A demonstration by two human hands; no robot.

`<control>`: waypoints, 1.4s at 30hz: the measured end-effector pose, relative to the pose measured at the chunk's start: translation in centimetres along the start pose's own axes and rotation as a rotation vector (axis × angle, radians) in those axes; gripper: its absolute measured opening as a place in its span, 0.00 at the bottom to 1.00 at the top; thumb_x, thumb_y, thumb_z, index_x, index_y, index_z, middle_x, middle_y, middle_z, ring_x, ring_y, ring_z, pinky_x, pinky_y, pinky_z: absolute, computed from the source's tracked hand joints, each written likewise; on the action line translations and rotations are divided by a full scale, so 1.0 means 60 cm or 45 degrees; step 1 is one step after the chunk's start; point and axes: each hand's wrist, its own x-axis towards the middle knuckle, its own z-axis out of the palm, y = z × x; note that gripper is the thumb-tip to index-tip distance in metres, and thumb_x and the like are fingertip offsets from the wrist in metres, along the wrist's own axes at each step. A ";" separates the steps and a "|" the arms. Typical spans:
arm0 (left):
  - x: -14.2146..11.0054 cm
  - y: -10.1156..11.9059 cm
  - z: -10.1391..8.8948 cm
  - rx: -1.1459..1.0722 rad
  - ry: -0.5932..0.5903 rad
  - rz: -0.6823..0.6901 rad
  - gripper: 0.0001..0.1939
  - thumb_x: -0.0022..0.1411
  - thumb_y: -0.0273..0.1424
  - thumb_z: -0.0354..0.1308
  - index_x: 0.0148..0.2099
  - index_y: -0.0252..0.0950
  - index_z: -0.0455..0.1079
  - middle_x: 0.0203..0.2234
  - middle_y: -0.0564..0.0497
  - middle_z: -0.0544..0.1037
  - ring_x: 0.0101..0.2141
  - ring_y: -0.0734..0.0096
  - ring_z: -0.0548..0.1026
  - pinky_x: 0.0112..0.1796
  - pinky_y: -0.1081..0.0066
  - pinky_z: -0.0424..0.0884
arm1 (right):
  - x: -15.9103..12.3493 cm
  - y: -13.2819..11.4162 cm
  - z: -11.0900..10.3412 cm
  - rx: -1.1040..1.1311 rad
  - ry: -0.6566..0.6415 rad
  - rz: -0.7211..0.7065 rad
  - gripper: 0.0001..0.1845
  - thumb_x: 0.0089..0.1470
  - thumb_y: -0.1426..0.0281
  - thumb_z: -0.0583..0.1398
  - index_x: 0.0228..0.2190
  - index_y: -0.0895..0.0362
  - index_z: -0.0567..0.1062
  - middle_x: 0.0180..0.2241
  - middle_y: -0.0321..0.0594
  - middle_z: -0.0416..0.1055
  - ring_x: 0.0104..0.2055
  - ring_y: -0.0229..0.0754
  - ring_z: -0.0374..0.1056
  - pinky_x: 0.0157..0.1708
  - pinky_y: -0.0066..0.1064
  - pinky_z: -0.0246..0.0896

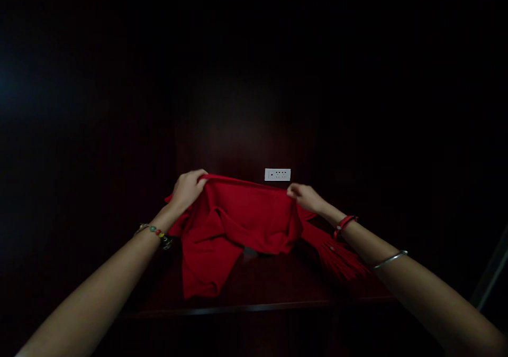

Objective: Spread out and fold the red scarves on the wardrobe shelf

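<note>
A red fringed scarf is stretched between my two hands, its upper edge pulled nearly straight. My left hand is closed on that edge at the left. At the right, my right hand pinches the same edge a little lower. Folds of the scarf hang down and rest on a dark wooden surface, with one flap reaching toward the front edge at the left. Its tasselled end spreads on the surface below my right wrist.
The dark reddish wooden surface ends in a front edge close to me. A white power socket is set in the dark back panel behind the scarf. Most of the surroundings are too dark to make out.
</note>
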 end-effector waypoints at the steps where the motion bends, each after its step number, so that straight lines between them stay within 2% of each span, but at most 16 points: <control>1: 0.000 0.005 -0.001 -0.006 0.094 -0.018 0.12 0.58 0.31 0.44 0.34 0.39 0.69 0.31 0.49 0.74 0.34 0.66 0.71 0.35 0.71 0.63 | 0.001 -0.004 -0.004 0.011 0.162 -0.011 0.08 0.49 0.72 0.50 0.24 0.57 0.67 0.23 0.37 0.68 0.25 0.35 0.61 0.25 0.24 0.53; 2: 0.000 0.011 -0.001 -0.016 0.034 0.023 0.11 0.57 0.32 0.45 0.33 0.39 0.69 0.30 0.49 0.74 0.33 0.66 0.71 0.35 0.71 0.63 | 0.003 -0.006 -0.006 0.019 0.269 -0.023 0.09 0.50 0.71 0.49 0.26 0.57 0.68 0.25 0.38 0.69 0.27 0.35 0.62 0.26 0.24 0.53; 3: 0.000 0.016 0.000 -0.021 -0.113 0.090 0.09 0.56 0.33 0.48 0.31 0.39 0.69 0.27 0.49 0.74 0.31 0.66 0.71 0.34 0.72 0.63 | 0.004 -0.008 -0.007 0.008 0.233 -0.042 0.09 0.50 0.72 0.49 0.26 0.57 0.68 0.25 0.38 0.69 0.27 0.35 0.62 0.27 0.24 0.53; 5: 0.001 0.023 0.002 -0.004 -0.348 0.153 0.07 0.54 0.33 0.51 0.29 0.38 0.69 0.23 0.50 0.74 0.28 0.67 0.71 0.31 0.72 0.63 | 0.005 -0.007 -0.005 -0.042 -0.015 -0.062 0.07 0.47 0.74 0.51 0.23 0.57 0.68 0.22 0.37 0.68 0.24 0.35 0.61 0.25 0.24 0.52; 7: 0.003 0.025 0.001 0.052 -0.209 0.037 0.09 0.56 0.32 0.49 0.32 0.38 0.69 0.26 0.49 0.74 0.29 0.67 0.71 0.31 0.72 0.63 | 0.004 -0.004 -0.004 -0.064 -0.076 -0.012 0.07 0.47 0.74 0.52 0.22 0.58 0.68 0.21 0.37 0.67 0.23 0.35 0.61 0.24 0.23 0.51; 9: 0.005 0.027 -0.004 0.107 0.001 -0.054 0.12 0.59 0.32 0.45 0.35 0.37 0.69 0.31 0.47 0.74 0.32 0.66 0.71 0.33 0.71 0.63 | 0.006 -0.002 -0.007 -0.046 0.125 0.061 0.08 0.50 0.71 0.50 0.25 0.58 0.68 0.23 0.38 0.68 0.24 0.35 0.61 0.24 0.24 0.51; 11: 0.008 0.031 -0.010 0.160 -0.117 0.045 0.12 0.59 0.34 0.45 0.34 0.37 0.69 0.31 0.47 0.74 0.32 0.66 0.71 0.34 0.71 0.63 | 0.009 -0.002 -0.014 -0.041 0.231 0.068 0.09 0.51 0.70 0.50 0.26 0.58 0.68 0.24 0.38 0.68 0.25 0.35 0.61 0.24 0.23 0.51; 13: 0.010 0.032 -0.018 0.250 -0.311 0.134 0.12 0.59 0.36 0.46 0.34 0.37 0.69 0.30 0.47 0.74 0.32 0.66 0.72 0.33 0.72 0.64 | 0.011 -0.003 -0.020 -0.066 0.191 0.052 0.08 0.50 0.71 0.51 0.26 0.59 0.68 0.24 0.38 0.68 0.25 0.35 0.61 0.25 0.23 0.50; 17: 0.017 0.005 -0.031 0.474 -0.213 -0.100 0.16 0.61 0.35 0.41 0.41 0.37 0.67 0.36 0.44 0.73 0.35 0.62 0.72 0.32 0.69 0.65 | 0.004 -0.005 -0.018 -0.031 0.092 0.037 0.08 0.50 0.72 0.51 0.25 0.59 0.69 0.23 0.38 0.68 0.25 0.34 0.61 0.24 0.23 0.51; 19: 0.015 -0.011 -0.028 0.519 -0.372 -0.198 0.16 0.60 0.35 0.41 0.42 0.37 0.68 0.37 0.42 0.73 0.37 0.59 0.72 0.33 0.67 0.66 | -0.005 -0.009 -0.002 0.004 -0.022 -0.038 0.08 0.49 0.73 0.52 0.26 0.59 0.70 0.24 0.37 0.69 0.25 0.35 0.62 0.25 0.23 0.52; 21: 0.008 -0.016 -0.016 0.516 -0.663 -0.292 0.15 0.58 0.32 0.45 0.42 0.34 0.69 0.37 0.38 0.73 0.38 0.54 0.71 0.34 0.64 0.66 | -0.013 -0.014 0.025 0.028 -0.126 -0.110 0.08 0.49 0.73 0.52 0.26 0.59 0.71 0.25 0.37 0.70 0.27 0.35 0.63 0.27 0.23 0.53; 24: -0.011 0.005 0.019 0.456 -0.899 -0.369 0.18 0.53 0.30 0.51 0.47 0.36 0.66 0.43 0.38 0.70 0.42 0.52 0.69 0.36 0.62 0.66 | -0.021 -0.022 0.076 0.060 -0.173 -0.158 0.08 0.49 0.74 0.53 0.27 0.59 0.73 0.28 0.39 0.72 0.30 0.37 0.66 0.30 0.25 0.55; 29: -0.027 0.084 0.100 -0.024 -0.761 -0.123 0.24 0.52 0.41 0.52 0.52 0.44 0.61 0.53 0.46 0.61 0.52 0.54 0.58 0.48 0.54 0.55 | -0.022 -0.020 0.148 0.156 -0.082 -0.233 0.07 0.49 0.74 0.54 0.27 0.59 0.73 0.29 0.41 0.73 0.32 0.38 0.67 0.33 0.26 0.57; 33: -0.015 0.127 0.173 -0.657 -0.725 0.014 0.23 0.52 0.39 0.52 0.50 0.37 0.63 0.46 0.46 0.69 0.45 0.62 0.65 0.46 0.65 0.59 | -0.022 -0.009 0.168 0.307 0.160 -0.220 0.07 0.50 0.71 0.54 0.29 0.58 0.72 0.30 0.40 0.72 0.33 0.38 0.67 0.35 0.27 0.58; 36: -0.001 0.137 0.216 -1.090 -0.694 0.104 0.15 0.52 0.35 0.51 0.41 0.34 0.67 0.36 0.50 0.73 0.37 0.69 0.69 0.39 0.72 0.63 | -0.019 0.005 0.171 0.370 0.284 -0.143 0.07 0.50 0.70 0.53 0.30 0.57 0.71 0.29 0.39 0.72 0.31 0.38 0.66 0.34 0.28 0.58; 42: 0.002 0.120 0.248 -1.223 -0.311 -0.166 0.11 0.53 0.36 0.50 0.27 0.33 0.65 0.21 0.56 0.68 0.26 0.74 0.65 0.30 0.75 0.61 | -0.018 0.026 0.184 0.235 0.162 -0.051 0.11 0.47 0.71 0.55 0.35 0.58 0.69 0.29 0.38 0.70 0.31 0.37 0.65 0.33 0.28 0.58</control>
